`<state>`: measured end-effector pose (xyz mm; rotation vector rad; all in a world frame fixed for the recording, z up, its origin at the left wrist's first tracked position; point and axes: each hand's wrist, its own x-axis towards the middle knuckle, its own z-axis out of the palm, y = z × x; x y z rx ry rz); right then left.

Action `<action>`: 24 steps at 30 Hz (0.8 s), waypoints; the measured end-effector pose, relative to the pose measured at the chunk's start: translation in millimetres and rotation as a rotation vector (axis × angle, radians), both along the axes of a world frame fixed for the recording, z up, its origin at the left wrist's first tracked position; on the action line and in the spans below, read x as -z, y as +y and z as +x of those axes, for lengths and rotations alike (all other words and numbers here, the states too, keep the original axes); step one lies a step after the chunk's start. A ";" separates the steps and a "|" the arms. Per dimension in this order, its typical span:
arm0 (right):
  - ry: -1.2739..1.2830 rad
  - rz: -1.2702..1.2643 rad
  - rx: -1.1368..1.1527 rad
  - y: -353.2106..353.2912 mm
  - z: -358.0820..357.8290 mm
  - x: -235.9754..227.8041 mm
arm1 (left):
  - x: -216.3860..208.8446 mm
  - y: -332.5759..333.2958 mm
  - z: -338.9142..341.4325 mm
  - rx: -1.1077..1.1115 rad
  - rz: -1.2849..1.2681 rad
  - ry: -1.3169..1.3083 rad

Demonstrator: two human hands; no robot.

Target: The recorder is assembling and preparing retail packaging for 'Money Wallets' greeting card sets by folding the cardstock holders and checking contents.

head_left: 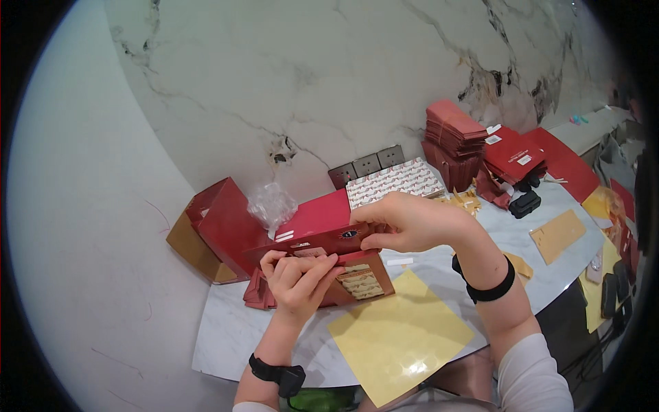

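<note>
A red and tan box [328, 296] stands tilted above the table in front of me. Through the window on its tan face, rows of pale pieces [360, 283] show. My left hand [296, 280] has its fingers bent over the upper edge at the left part of the box. On the right, my right hand [408, 223] pinches the raised dark red flap [326, 240] between thumb and fingers. Below the box lies a yellow sheet [405, 333].
An open red and brown carton [220, 230] stands at the left, beside clear crumpled plastic [272, 204]. Behind are a white patterned box [395, 182], wall sockets [366, 166] and stacked red folded packaging [454, 137]. A black case [525, 204] and tan card [557, 236] lie rightward.
</note>
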<state>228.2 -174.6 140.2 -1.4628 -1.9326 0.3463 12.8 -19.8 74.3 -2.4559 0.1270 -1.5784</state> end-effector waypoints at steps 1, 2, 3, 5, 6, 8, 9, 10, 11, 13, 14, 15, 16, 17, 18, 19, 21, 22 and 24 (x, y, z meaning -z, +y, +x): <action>-0.009 0.000 0.020 -0.5 -1.4 -0.6 | -0.3 1.2 -1.4 -0.001 0.008 -0.006; -0.014 0.009 0.020 -2.2 -3.8 -1.8 | -0.1 2.3 -3.3 -0.021 0.065 -0.006; -0.002 0.033 0.066 -5.3 -7.5 -3.6 | 2.2 3.3 -4.4 -0.038 0.117 -0.005; 0.009 0.059 0.114 -4.8 -7.3 -3.9 | 4.3 9.1 -11.2 -0.081 0.075 -0.087; -0.034 0.107 0.157 -1.8 -5.4 -1.1 | 5.6 13.4 -17.9 -0.126 0.028 -0.162; -0.076 0.148 0.212 -4.5 -1.6 0.0 | 11.6 30.6 -21.2 -0.083 -0.030 -0.190; -0.070 0.144 0.179 -5.6 0.8 -3.2 | 11.1 35.8 -20.3 0.025 -0.161 -0.226; -0.063 0.139 0.144 -6.4 1.3 -6.7 | 12.2 40.4 -19.5 0.133 -0.294 -0.262; -0.013 0.063 0.144 -8.6 -0.9 -9.8 | 15.4 44.9 -19.5 0.292 -0.458 -0.177; 0.053 0.007 0.175 -7.6 -6.3 -11.7 | 29.4 48.6 -17.9 0.375 -0.588 -0.132; 0.119 -0.046 0.210 -5.1 -8.8 -10.6 | 36.4 49.3 -18.1 0.461 -0.714 -0.087; 0.114 -0.049 0.214 -1.8 -8.9 -6.0 | 39.8 50.7 -15.0 0.409 -0.647 -0.148; 0.070 0.215 0.245 3.5 -9.0 2.3 | 44.7 51.6 -16.5 0.413 -0.652 -0.152; 0.023 0.478 0.272 7.5 -9.0 7.4 | 51.4 51.7 -20.6 0.320 -0.659 -0.116; 0.021 0.474 0.264 8.5 -13.0 4.9 | 49.5 47.0 -26.0 0.218 -0.662 -0.082; -0.115 0.581 0.270 8.4 -18.5 0.7 | 46.3 40.0 -23.0 0.222 -0.716 -0.152; -0.248 0.680 0.264 14.5 -28.0 1.3 | 41.7 33.1 -25.4 0.202 -0.722 -0.153; -0.243 0.640 0.144 17.8 -34.6 6.2 | 41.4 32.3 -27.0 0.188 -0.723 -0.149; -0.231 0.591 0.019 24.9 -45.6 13.9 | 42.9 32.8 -26.4 0.219 -0.704 -0.150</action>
